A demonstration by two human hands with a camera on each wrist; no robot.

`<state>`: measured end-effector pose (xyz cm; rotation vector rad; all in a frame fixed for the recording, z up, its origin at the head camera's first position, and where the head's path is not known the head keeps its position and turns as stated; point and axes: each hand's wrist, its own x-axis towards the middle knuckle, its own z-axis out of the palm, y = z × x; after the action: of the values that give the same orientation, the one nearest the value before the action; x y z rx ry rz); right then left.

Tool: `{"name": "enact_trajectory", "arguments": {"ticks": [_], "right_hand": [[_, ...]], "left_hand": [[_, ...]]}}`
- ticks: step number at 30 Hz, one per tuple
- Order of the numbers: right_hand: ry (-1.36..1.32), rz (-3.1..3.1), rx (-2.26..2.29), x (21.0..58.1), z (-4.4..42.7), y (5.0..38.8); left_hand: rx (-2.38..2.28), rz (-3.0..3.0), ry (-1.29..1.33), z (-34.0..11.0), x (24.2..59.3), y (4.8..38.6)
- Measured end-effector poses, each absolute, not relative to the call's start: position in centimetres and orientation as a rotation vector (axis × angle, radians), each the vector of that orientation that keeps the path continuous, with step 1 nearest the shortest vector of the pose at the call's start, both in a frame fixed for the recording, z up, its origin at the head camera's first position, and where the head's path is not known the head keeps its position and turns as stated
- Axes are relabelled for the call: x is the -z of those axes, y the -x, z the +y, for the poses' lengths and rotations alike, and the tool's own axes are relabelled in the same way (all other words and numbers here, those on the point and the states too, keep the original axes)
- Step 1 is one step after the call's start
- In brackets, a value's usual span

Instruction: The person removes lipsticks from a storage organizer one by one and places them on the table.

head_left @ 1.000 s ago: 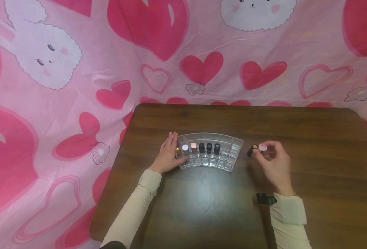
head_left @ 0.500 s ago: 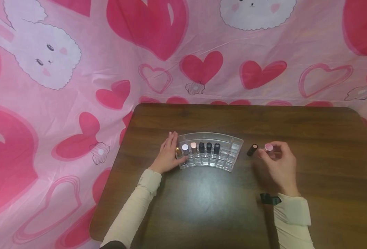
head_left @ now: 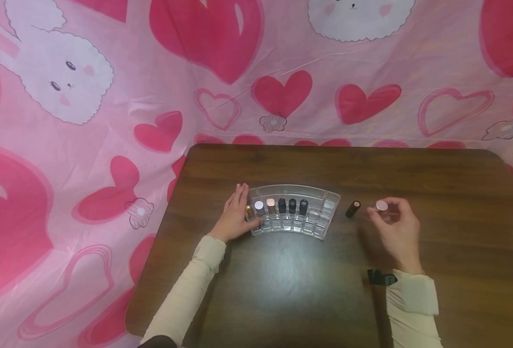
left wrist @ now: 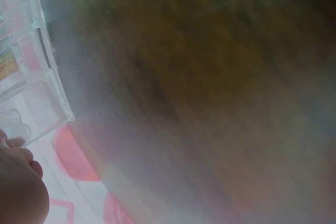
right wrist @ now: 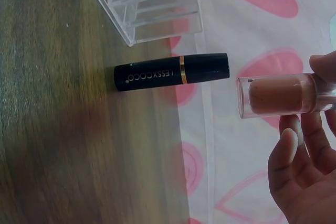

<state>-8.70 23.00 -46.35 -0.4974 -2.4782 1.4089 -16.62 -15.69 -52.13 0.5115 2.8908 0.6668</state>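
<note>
Pink tube (right wrist: 275, 96) is pinched in the right hand (head_left: 399, 229), the left hand (head_left: 234, 217) resting thumb-splayed on the organizer (head_left: 297, 225).

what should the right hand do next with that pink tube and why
Probably lower the pink tube straight down to the table: the right hand holds it by its upper part, clear end down, apparently raised, and the black tube stands upright on the table nearby, with a gap between the two.

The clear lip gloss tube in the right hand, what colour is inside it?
Brownish pink. The clear lip gloss tube shows best in the right wrist view.
</note>
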Motion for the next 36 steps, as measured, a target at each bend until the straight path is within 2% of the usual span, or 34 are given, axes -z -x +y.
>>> {"name": "enact_trajectory", "arguments": {"ticks": [36], "right_hand": [[0.618,-2.579,-1.410,46.7,24.9,8.5]], "left_hand": [[-0.669,2.884,-0.503,-15.7,52.2,16.7]]}}
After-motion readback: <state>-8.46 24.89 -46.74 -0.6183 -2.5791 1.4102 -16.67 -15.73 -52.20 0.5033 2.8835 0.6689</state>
